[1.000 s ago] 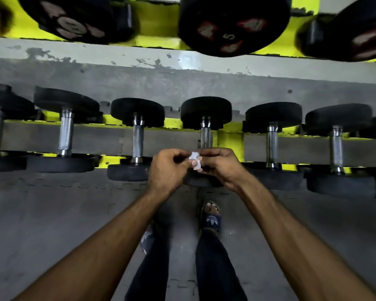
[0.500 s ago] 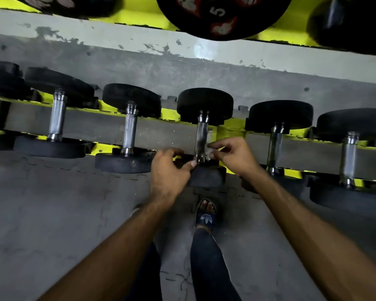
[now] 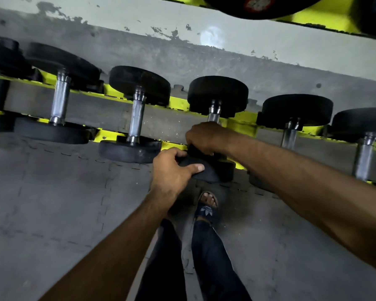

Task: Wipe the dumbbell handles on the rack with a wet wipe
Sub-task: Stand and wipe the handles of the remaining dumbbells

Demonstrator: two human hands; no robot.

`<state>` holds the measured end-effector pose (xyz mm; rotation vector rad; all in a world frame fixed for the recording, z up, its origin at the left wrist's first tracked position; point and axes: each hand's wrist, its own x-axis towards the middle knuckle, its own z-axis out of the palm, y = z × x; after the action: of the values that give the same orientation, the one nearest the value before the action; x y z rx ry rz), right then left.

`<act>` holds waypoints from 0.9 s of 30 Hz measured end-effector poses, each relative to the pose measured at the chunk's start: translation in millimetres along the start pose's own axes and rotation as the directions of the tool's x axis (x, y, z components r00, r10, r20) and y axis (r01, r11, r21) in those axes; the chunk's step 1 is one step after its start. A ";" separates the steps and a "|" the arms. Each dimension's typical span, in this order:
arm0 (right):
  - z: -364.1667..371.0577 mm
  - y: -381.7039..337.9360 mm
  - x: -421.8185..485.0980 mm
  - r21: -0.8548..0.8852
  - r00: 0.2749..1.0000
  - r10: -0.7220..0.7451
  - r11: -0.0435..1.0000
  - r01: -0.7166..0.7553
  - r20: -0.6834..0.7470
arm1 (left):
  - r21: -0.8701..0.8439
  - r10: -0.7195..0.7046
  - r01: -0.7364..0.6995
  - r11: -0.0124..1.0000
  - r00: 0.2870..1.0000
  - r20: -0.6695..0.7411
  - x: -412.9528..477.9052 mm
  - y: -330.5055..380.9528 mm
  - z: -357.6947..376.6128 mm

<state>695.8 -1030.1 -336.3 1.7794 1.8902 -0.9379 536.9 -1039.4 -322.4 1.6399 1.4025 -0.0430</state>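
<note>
- Head view: the right hand (image 3: pixel 206 135) is curled closed around the chrome handle (image 3: pixel 213 115) of the fourth dumbbell (image 3: pixel 217 94) on the yellow rack (image 3: pixel 243 124), covering most of the handle.
- No wet wipe shows; whether it sits inside that fist cannot be told.
- The left hand (image 3: pixel 172 170) is partly spread, thumb out, gripping the rim of the same dumbbell's near weight head (image 3: pixel 221 170).
- Neighbouring dumbbells (image 3: pixel 137 118) lie untouched on either side.
- A sandalled foot (image 3: pixel 207 205) stands on the grey floor mat (image 3: pixel 52 203) below.
</note>
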 end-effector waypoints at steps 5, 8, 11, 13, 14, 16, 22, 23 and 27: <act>23.3 17.1 -24.9 0.284 0.973 0.020 0.958 0.047 -0.230 | 0.100 0.026 -0.028 0.995 0.999 0.022 -4.7 4.7 -2.5; 55.3 15.1 -54.0 0.586 0.876 0.294 0.811 -0.016 -0.382 | 0.180 0.040 -0.041 0.983 0.999 0.007 -6.2 7.7 -3.4; 77.8 6.9 -54.8 0.809 0.726 0.632 0.558 -0.184 -0.271 | 0.163 0.022 -0.025 0.986 1.000 0.022 -4.0 8.8 -4.7; 85.9 11.9 -42.0 0.892 0.655 0.750 0.356 -0.279 -0.094 | 0.175 0.004 -0.011 0.985 0.999 0.042 -1.1 10.2 -5.8; 88.2 15.7 -35.4 0.912 0.638 0.770 0.273 -0.307 -0.016 | 0.185 -0.004 -0.006 0.983 0.999 0.053 0.0 11.1 -6.2; 93.4 24.6 -22.0 0.947 0.643 0.755 0.098 -0.305 0.129 | 0.195 -0.009 -0.004 0.981 0.998 0.064 1.6 12.5 -6.2; 85.3 35.6 -15.0 0.960 0.854 0.445 -0.191 -0.204 0.270 | 0.186 0.014 -0.022 0.982 0.999 0.045 0.4 13.1 -4.6; 85.3 37.9 -16.4 0.956 0.872 0.406 -0.214 -0.201 0.274 | 0.175 0.020 -0.027 0.984 0.999 0.042 -0.9 13.0 -3.4; 95.0 45.5 -27.0 0.969 0.834 0.494 -0.157 -0.192 0.245 | 0.143 0.055 -0.059 0.988 0.998 0.037 -3.7 8.2 4.2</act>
<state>727.8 -1116.2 -394.5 3.0015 0.1744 -2.2826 544.3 -1044.1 -317.7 1.7897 1.3535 -0.1403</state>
